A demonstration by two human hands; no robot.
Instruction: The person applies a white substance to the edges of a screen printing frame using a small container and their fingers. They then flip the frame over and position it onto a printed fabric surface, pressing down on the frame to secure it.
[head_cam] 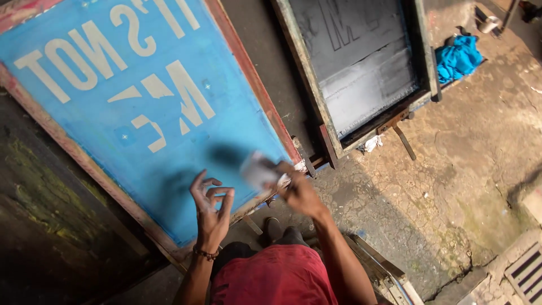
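one blurred pale rag (pixel 258 169) clamped in right hand (pixel 299 192), pressed at the five o'clock corner of blue screen frame (pixel 141 107). left hand (pixel 210 212) at seven o'clock of rag, fingers spread, holding nothing. dark screen frame (pixel 361 62) and blue cloth (pixel 457 56) at one o'clock.

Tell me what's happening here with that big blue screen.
A person crouches over a large blue printing screen in a red wooden frame, leaning on the cracked concrete floor. The right hand holds a blurred white object against the mesh. The left hand hovers open beside it. A second, dark screen leans nearby, beside a blue cloth.
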